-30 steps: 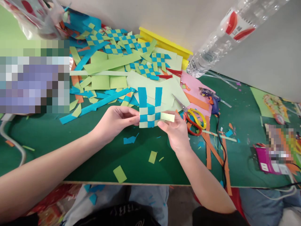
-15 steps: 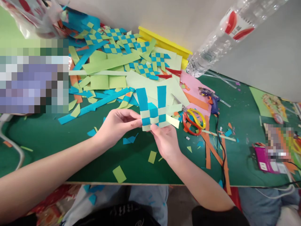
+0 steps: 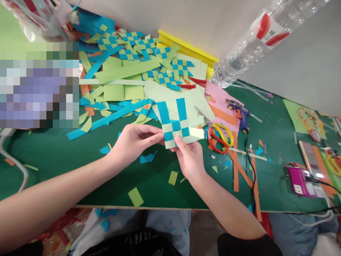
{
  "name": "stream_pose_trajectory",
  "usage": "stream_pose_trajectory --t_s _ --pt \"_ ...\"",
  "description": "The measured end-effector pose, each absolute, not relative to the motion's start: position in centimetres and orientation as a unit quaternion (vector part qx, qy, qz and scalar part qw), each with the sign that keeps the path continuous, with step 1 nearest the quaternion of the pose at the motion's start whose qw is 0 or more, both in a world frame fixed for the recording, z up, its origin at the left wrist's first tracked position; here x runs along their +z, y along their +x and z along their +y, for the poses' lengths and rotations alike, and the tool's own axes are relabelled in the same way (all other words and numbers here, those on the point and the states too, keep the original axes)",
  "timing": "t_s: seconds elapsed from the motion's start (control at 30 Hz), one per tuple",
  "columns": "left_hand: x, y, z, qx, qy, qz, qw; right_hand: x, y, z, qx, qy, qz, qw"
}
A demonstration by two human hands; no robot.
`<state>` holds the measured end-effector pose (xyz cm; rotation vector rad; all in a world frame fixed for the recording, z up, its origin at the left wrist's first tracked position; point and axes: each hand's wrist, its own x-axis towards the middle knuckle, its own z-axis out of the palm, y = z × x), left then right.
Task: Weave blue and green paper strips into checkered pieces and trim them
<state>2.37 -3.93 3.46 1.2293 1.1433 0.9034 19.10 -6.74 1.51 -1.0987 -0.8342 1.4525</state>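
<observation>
Between my hands is a woven paper piece (image 3: 176, 129) of blue and pale green strips in a checker pattern. Two blue strip ends stick up from its top, and pale green ends reach out to the right. My left hand (image 3: 138, 140) pinches its left edge between thumb and fingers. From the lower right, my right hand (image 3: 190, 156) grips it, thumb on the front and fingers hidden behind. Beyond it lie pale green sheets (image 3: 170, 97) and several finished woven paper fish (image 3: 166, 80).
Scissors (image 3: 220, 137) with red and yellow handles lie right of my hands. Farther right are a glue gun (image 3: 241, 115), orange strips (image 3: 236, 170) and a magenta power adapter (image 3: 298, 181). A plastic bottle (image 3: 247, 49) leans behind. Paper scraps (image 3: 135, 196) dot the green table (image 3: 106, 188).
The woven piece has shifted slightly right and tilted a little, its blue ends now leaning left. Both hands have moved slightly with it and keep their hold.
</observation>
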Motion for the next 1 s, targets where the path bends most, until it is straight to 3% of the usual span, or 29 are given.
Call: stream_pose_trajectory --t_s 0.4,1.0 --pt "3.28 2.17 -3.92 0.377 0.507 0.486 0.604 1.53 19.24 -6.79 0.611 -0.465 -0.375 0.520" --pt "4.10 2.63 -4.27 0.339 0.535 0.460 0.622 1.60 19.13 -7.02 0.562 -0.493 -0.357 0.560"
